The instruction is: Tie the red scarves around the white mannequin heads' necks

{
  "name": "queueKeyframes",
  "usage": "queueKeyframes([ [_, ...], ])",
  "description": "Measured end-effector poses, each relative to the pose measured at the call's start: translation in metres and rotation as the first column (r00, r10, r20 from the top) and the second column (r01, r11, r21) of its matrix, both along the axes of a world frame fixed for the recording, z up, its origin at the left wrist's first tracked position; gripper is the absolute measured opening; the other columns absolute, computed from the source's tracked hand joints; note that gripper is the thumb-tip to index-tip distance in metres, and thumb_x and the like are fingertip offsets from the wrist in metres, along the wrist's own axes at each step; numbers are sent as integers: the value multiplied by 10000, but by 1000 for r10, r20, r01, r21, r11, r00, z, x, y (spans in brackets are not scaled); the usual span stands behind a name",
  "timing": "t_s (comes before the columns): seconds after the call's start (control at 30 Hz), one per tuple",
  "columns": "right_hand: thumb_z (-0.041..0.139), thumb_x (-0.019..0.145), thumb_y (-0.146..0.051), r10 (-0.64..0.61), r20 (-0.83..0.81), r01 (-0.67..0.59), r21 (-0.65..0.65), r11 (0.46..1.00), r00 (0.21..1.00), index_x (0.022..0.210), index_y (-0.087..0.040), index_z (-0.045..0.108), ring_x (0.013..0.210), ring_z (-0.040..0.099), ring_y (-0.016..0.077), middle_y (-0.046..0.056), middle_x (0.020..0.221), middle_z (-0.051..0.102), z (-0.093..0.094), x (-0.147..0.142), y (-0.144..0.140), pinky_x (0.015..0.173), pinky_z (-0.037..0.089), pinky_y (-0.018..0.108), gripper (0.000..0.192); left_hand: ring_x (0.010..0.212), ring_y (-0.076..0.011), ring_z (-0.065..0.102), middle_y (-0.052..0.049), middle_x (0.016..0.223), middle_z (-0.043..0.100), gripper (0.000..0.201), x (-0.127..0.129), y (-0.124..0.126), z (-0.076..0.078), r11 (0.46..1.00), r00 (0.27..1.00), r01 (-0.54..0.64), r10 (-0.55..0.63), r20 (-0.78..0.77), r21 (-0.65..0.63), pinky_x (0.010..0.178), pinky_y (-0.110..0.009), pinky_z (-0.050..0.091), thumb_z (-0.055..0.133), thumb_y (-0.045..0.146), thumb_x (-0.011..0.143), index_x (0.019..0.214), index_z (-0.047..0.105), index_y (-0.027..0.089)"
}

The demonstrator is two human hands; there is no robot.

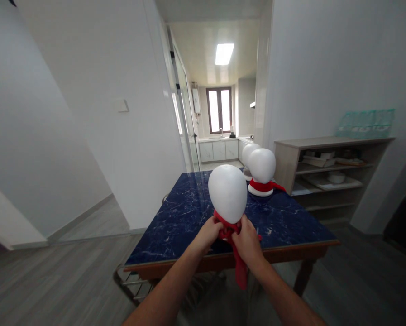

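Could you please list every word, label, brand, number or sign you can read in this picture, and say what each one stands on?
There is no readable text.
Nearest mannequin head, red scarf held by the left hand and right hand: plain, no print.
Blue marble table: only veining.
Green crate on the shelf unit: any marks too blurred to read.
Wall switch and water heater: no legible label.

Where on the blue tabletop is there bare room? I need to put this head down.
The blue tabletop is bare along its left side, from the near edge to the far corner. Both hands fill the near middle, holding the nearest white head and its red scarf. The far right is crowded by two more heads.
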State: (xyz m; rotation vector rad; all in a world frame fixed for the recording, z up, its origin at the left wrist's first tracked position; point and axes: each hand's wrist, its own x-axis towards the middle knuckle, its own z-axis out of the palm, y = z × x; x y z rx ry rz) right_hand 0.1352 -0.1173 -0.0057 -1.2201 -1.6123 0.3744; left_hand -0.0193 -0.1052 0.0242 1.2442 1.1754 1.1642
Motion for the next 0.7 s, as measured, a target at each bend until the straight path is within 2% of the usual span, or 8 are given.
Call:
queueKeyframes([
  [0.07, 537, 758, -78, -8, 15, 7, 53, 999, 1000, 1122, -214, 634, 974, 623, 249, 75, 1030, 676, -4, 0, -2, 852, 475, 333, 400, 635, -142, 621, -35, 787, 726, 345, -2, -1, 8, 996, 997, 78, -78, -5, -44, 598, -234, 482, 705, 173, 647, 989, 724, 136],
  [0.13, 509, 794, -71, 0, 33, -3, 91, 996, 999, 1015, -225, 626, 952, 593, 247, 65, 994, 648, -6, 0, -6, 848, 464, 344, 293, 680, -161, 658, -47, 879, 748, 488, -3, -1, 15, 988, 992, 125, -126, -10, -88, 614, -248, 515, 743, 182, 637, 1122, 701, 152],
  [0.27, 455, 869, -60, 34, 14, -35, 131, 991, 999, 895, -232, 622, 973, 580, 243, 65, 1008, 635, -12, -6, -15, 870, 457, 355, 241, 659, -157, 655, -39, 915, 738, 654, -5, -3, 19, 975, 990, 137, -138, 5, -173, 570, -248, 518, 750, 184, 625, 1269, 636, 189],
  [0.4, 502, 895, -91, 52, -56, -44, 122, 991, 997, 1048, -247, 695, 1083, 599, 260, 80, 1137, 651, -20, -13, -25, 949, 486, 381, 292, 700, -162, 674, -40, 933, 729, 672, -5, -7, 17, 967, 983, 157, -134, 126, -202, 653, -297, 578, 768, 183, 633, 1288, 615, 199],
  [0.53, 636, 852, -145, -3, 17, 1, 126, 992, 1000, 1309, -259, 654, 1231, 572, 311, 110, 1328, 616, -23, -15, -34, 1060, 477, 452, 472, 738, -154, 691, -62, 986, 748, 640, -4, -10, 14, 967, 976, 162, -129, 174, -196, 683, -272, 563, 794, 192, 661, 1279, 628, 194],
  [0.6, 675, 859, -183, -23, 57, 16, 116, 993, 998, 1344, -257, 644, 1248, 569, 328, 123, 1379, 598, -22, -15, -37, 1074, 479, 474, 491, 714, -143, 689, -66, 967, 755, 625, -4, -11, 14, 966, 974, 156, -115, 194, -207, 670, -252, 545, 801, 183, 657, 1260, 639, 180],
  [0.7, 671, 901, -217, -45, 72, 38, 98, 994, 996, 1315, -249, 662, 1232, 581, 330, 132, 1383, 608, -21, -14, -37, 1064, 490, 483, 416, 703, -146, 703, -82, 968, 772, 623, -3, -13, 13, 962, 966, 155, -100, 238, -225, 674, -250, 544, 813, 179, 656, 1255, 644, 166],
])
